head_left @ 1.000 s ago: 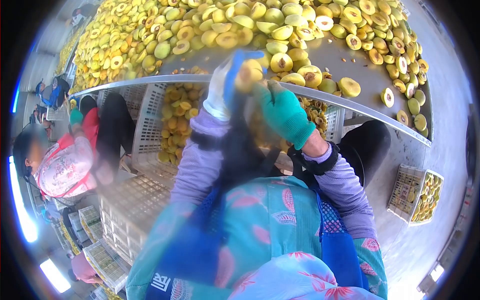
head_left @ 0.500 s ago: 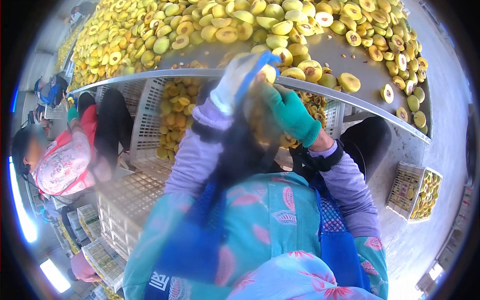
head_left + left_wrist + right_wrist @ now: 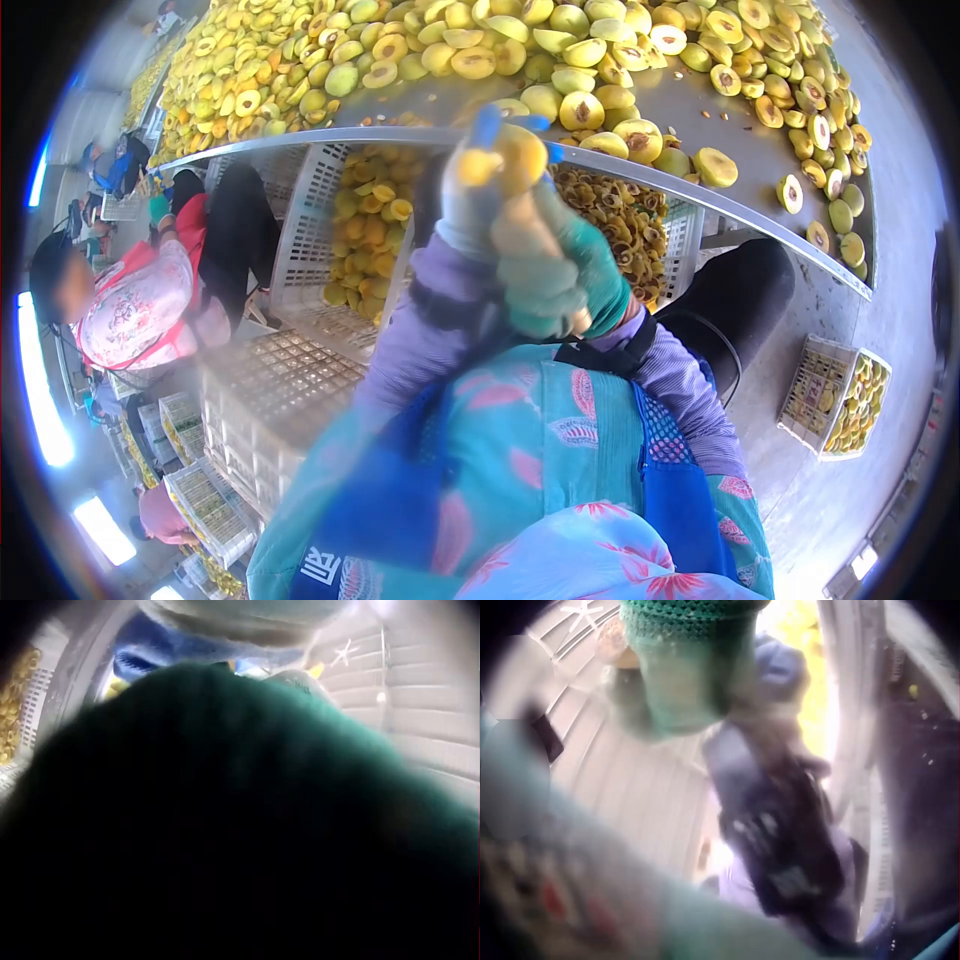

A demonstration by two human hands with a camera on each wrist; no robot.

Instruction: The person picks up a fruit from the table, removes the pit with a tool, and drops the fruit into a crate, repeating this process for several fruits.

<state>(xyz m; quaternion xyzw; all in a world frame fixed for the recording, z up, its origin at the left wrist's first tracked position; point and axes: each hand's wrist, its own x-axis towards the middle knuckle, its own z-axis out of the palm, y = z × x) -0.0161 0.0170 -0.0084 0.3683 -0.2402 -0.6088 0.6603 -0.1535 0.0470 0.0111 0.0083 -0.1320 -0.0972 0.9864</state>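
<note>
In the head view my left hand [image 3: 468, 205], in a white glove with blue on its fingers, holds a yellow fruit [image 3: 521, 160] and a smaller yellow piece at its fingertips. Just below, my right hand [image 3: 550, 280] in a green glove is curled round a tan handle [image 3: 580, 320]; blur hides the tool's far end. The right wrist view has this green-gloved hand [image 3: 686, 675] at its top, gripping the brown handle end [image 3: 615, 641]. A dark green glove fills most of the left wrist view, close to the camera.
A metal table [image 3: 440, 105] heaped with halved fruit has a raised front edge. Below it are a white crate [image 3: 302, 235] beside yellow fruit and a heap of brownish pieces [image 3: 620, 220]. A filled crate [image 3: 800, 395] stands right; an upturned-looking crate [image 3: 270, 390] and a seated person are left.
My right hand has dropped from beside the fruit toward my body and the tan handle now shows in its fist. My left hand still holds fruit near the table edge.
</note>
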